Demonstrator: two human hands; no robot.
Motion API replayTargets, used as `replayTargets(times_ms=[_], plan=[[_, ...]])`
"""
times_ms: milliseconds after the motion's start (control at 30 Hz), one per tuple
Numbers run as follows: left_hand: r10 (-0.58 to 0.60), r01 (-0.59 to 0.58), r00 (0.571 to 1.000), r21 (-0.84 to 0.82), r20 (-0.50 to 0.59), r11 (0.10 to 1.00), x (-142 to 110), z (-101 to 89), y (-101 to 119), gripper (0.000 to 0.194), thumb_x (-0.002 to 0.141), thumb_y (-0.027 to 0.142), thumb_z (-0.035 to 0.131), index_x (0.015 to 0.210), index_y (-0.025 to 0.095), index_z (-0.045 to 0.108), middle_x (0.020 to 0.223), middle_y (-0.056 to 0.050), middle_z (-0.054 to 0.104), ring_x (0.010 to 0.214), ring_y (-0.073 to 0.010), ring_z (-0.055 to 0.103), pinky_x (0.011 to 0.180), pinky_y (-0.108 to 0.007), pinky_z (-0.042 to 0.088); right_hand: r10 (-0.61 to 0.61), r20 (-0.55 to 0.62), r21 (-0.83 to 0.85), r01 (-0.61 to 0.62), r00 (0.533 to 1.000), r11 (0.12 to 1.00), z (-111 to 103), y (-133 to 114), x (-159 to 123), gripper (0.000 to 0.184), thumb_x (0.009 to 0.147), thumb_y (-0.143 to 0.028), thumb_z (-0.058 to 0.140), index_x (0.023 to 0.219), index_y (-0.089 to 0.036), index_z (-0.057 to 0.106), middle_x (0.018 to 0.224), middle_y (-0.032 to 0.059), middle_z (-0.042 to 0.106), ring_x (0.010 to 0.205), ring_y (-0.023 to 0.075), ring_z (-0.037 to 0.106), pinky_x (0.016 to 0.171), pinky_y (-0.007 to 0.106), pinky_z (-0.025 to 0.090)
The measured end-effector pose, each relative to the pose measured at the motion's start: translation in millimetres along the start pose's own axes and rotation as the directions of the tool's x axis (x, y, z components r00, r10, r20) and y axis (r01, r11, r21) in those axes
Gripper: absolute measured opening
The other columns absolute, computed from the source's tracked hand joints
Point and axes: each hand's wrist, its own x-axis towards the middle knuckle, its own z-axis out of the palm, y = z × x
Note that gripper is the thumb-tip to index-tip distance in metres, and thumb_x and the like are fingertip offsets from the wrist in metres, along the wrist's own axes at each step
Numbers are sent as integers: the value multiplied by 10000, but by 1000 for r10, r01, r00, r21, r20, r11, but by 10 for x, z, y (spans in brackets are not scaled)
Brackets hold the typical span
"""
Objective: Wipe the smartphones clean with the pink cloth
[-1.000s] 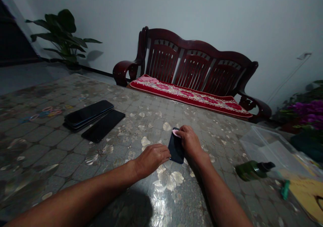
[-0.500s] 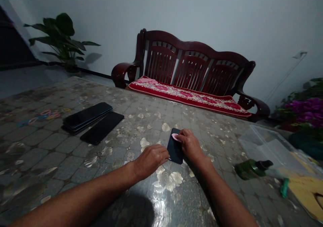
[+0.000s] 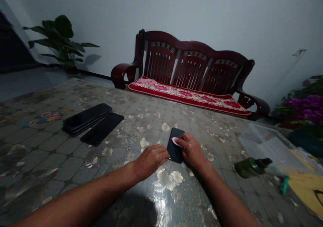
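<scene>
A dark phone [image 3: 175, 143] lies flat on the patterned table [image 3: 126, 133] in front of me. My left hand [image 3: 151, 159] is curled, its fingertips pressed against the phone's near left edge. My right hand [image 3: 191, 149] rests on the phone's right side and pinches a small pink cloth [image 3: 175, 140] against the screen, about halfway along it.
A stack of dark phones [image 3: 87, 116] and one single dark phone [image 3: 102, 128] lie to the left, with coloured rubber bands [image 3: 42, 116] beyond. A green bottle [image 3: 251, 166] lies on its side at right beside a clear plastic box [image 3: 270, 146]. A wooden bench [image 3: 186, 75] stands behind the table.
My right hand with the pink cloth has slid from the phone's far end toward me along the screen. My left hand has stayed at the phone's edge.
</scene>
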Motion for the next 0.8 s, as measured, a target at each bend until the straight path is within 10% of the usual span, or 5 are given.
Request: replayTargets(times_ms=[800], plan=[[-8,8,1000,-1,-19,1000,-23,-1,3,160,990,199,565,898,185,696,854,-31,713,831,-179,682,778,-281,526,121,-56,19,-121,991,993,-85,75,-193,273,930,-106,523,987,-225,762,865,67,630,817,200,543,716,309,383]])
